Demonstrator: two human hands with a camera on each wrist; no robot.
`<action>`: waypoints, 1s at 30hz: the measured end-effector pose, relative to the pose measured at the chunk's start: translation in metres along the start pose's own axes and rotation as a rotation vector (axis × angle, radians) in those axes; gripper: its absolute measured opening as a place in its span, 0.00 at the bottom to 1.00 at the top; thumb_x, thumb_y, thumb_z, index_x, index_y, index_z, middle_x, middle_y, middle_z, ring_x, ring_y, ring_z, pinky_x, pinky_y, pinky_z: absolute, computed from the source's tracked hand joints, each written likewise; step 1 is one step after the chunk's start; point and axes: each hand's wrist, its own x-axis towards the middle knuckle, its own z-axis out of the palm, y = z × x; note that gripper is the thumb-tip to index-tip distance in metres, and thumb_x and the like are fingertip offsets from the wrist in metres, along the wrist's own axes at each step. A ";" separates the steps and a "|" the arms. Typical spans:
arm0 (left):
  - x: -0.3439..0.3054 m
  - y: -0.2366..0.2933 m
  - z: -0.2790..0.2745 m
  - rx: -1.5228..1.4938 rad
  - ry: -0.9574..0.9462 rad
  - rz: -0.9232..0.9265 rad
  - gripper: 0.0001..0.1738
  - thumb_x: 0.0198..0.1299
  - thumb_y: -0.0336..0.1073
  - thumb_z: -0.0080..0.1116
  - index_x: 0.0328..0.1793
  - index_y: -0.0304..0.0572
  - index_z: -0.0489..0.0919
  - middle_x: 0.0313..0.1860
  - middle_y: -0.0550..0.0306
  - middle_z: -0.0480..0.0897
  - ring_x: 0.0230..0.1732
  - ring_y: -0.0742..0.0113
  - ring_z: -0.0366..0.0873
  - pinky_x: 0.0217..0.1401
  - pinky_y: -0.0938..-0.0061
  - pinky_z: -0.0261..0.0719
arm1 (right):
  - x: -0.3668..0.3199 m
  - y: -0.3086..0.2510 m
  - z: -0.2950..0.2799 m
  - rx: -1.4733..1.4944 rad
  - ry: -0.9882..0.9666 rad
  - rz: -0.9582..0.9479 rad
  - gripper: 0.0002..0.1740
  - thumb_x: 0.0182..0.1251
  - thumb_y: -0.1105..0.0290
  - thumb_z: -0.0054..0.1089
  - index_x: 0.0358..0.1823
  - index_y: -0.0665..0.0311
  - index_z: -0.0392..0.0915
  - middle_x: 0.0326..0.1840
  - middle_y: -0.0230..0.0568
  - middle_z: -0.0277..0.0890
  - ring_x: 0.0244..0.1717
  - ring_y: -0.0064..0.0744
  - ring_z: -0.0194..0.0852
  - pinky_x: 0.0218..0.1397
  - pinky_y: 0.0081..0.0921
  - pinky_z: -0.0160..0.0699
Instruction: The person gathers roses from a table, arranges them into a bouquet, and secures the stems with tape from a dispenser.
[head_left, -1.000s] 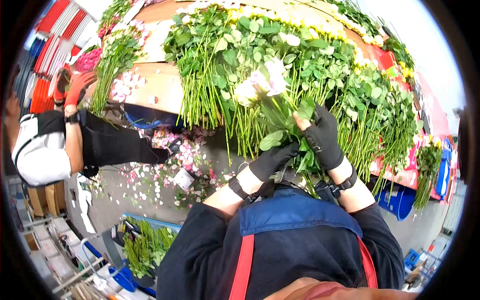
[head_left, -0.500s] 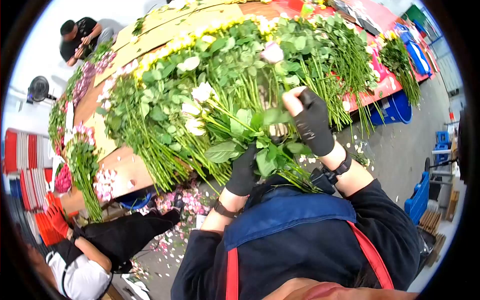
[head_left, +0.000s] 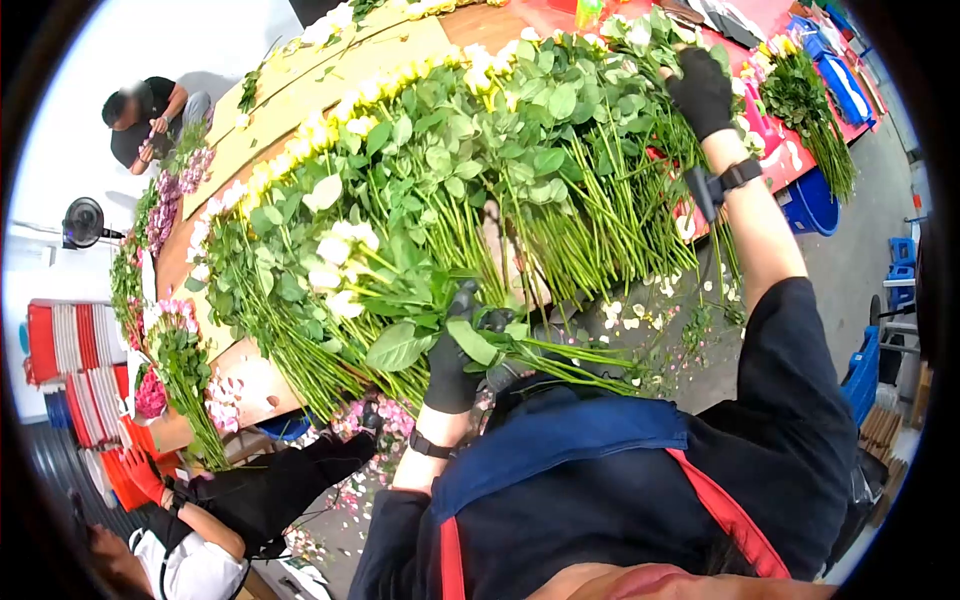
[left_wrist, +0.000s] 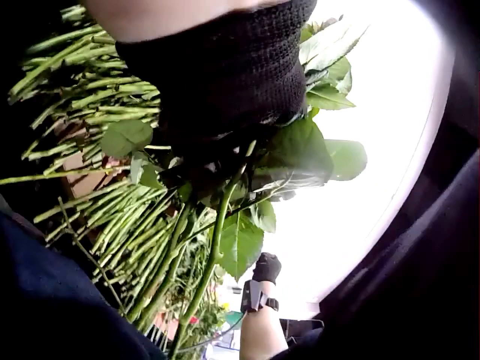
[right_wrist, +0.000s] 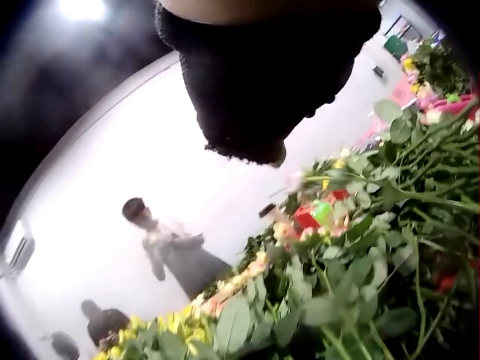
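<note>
My gloved left hand grips a small bunch of white roses by the stems in front of my apron. The blooms point left, and loose stems stick out to the right. In the left wrist view, stems pass beneath the dark glove. My gloved right hand reaches over the far right of the rose pile, close to pale blooms. The right wrist view shows the right glove above leaves, its fingertips mostly hidden; I cannot tell whether it holds anything.
Yellow roses line the pile's far side, their stems hanging over the table's near edge. A person with red gloves works at the left, another at the back left. A blue bucket stands under the table's right end. Petals litter the floor.
My right hand has left the bunch and moved up and right to the pile's far side. The left hand keeps the roses, which have shifted left. The head view has turned right.
</note>
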 end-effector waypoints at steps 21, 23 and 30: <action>0.018 -0.011 0.038 0.254 0.254 0.051 0.25 0.70 0.39 0.49 0.69 0.35 0.66 0.61 0.55 0.71 0.58 0.64 0.72 0.57 0.66 0.76 | -0.081 -0.048 0.105 0.479 -0.570 0.272 0.17 0.52 0.54 0.61 0.33 0.60 0.77 0.37 0.51 0.78 0.42 0.53 0.76 0.46 0.43 0.73; 0.015 -0.010 0.044 0.277 0.227 0.033 0.26 0.73 0.39 0.43 0.72 0.32 0.63 0.71 0.52 0.66 0.68 0.63 0.68 0.67 0.65 0.72 | -0.076 -0.054 0.082 0.557 -0.431 0.347 0.17 0.51 0.53 0.62 0.32 0.59 0.78 0.37 0.50 0.78 0.41 0.52 0.76 0.46 0.44 0.74; 0.017 0.003 0.070 0.228 0.299 0.078 0.25 0.66 0.41 0.56 0.67 0.41 0.69 0.49 0.59 0.75 0.43 0.65 0.77 0.48 0.68 0.80 | -0.078 -0.067 0.058 0.939 0.149 0.165 0.12 0.59 0.65 0.65 0.36 0.64 0.75 0.32 0.42 0.74 0.34 0.40 0.73 0.39 0.33 0.72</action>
